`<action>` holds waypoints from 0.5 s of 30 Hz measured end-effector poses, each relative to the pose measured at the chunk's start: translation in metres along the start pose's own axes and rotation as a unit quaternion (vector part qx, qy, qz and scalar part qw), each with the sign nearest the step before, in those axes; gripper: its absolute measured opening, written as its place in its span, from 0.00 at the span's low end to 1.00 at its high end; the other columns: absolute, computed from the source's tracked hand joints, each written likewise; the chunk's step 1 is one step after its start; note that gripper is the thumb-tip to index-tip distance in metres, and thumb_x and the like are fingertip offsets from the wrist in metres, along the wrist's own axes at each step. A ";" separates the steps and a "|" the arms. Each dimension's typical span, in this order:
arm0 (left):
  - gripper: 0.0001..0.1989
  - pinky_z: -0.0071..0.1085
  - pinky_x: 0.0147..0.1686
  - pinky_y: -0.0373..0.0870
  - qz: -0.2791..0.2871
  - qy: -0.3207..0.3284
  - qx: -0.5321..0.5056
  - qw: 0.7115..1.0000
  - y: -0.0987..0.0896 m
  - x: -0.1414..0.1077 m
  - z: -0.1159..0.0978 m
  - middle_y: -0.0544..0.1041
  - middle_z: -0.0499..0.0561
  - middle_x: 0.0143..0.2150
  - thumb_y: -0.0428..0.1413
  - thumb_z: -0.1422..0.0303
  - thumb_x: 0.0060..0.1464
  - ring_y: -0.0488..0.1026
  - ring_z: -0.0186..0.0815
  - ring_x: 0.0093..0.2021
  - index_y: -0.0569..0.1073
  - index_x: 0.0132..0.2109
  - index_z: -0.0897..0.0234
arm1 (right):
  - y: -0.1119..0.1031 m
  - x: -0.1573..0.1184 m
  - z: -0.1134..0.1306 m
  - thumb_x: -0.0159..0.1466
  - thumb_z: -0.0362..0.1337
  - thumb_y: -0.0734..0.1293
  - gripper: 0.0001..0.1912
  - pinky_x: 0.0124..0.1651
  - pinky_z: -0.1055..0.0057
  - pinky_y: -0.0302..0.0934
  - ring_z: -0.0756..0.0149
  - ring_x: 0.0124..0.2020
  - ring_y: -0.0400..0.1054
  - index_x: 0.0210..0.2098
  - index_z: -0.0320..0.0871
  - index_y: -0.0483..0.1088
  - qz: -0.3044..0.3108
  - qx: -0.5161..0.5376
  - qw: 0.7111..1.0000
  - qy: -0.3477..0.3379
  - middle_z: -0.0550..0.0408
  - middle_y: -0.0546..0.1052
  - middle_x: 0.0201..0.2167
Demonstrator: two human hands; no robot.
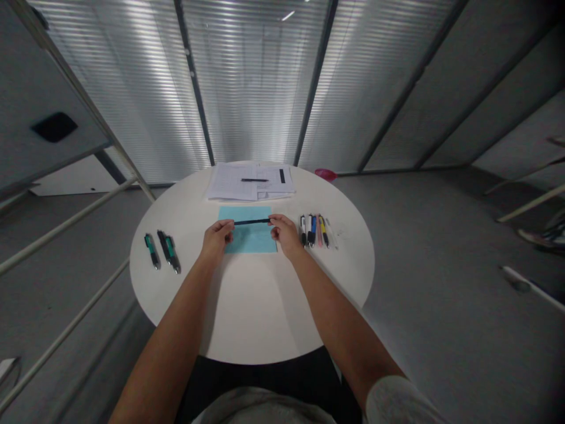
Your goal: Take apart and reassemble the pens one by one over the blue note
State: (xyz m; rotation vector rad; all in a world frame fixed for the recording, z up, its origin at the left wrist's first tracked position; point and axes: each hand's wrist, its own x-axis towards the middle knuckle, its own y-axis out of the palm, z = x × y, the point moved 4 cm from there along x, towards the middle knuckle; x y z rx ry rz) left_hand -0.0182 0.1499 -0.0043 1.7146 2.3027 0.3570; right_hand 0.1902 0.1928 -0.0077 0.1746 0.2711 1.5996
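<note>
A slim dark pen [251, 222] is held level between my two hands, above a light blue sheet [251, 240] on the round white table. My left hand [217, 237] pinches its left end between thumb and fingers. At the other end, my right hand [285, 233] grips it the same way, with the remaining fingers curled in. Whether the pen has a cap is too small to tell.
Right of the sheet lies a row of several pens [318, 230] in mixed colours. Several green and black pens [168, 247] lie at the left. White papers [232, 182] with a dark pen [255, 180] on top sit at the far edge of the table [256, 330].
</note>
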 end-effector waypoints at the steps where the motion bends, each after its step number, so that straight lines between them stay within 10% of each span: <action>1: 0.15 0.27 0.22 0.58 0.001 0.000 0.002 1.000 0.000 0.000 0.000 0.71 0.48 0.27 0.67 0.64 0.38 0.63 0.26 0.21 0.75 0.33 0.66 | 0.000 0.000 0.000 0.49 0.46 0.70 0.17 0.18 0.77 0.46 0.78 0.16 0.59 0.34 0.44 0.72 -0.001 -0.002 1.000 -0.001 0.61 0.73 0.26; 15: 0.17 0.27 0.22 0.59 -0.030 0.012 0.040 0.999 -0.007 0.004 0.007 0.69 0.47 0.24 0.65 0.59 0.44 0.63 0.26 0.21 0.70 0.24 0.66 | 0.002 0.003 -0.002 0.49 0.48 0.73 0.22 0.16 0.77 0.48 0.79 0.15 0.58 0.39 0.45 0.69 0.028 -0.006 0.998 -0.058 0.64 0.72 0.26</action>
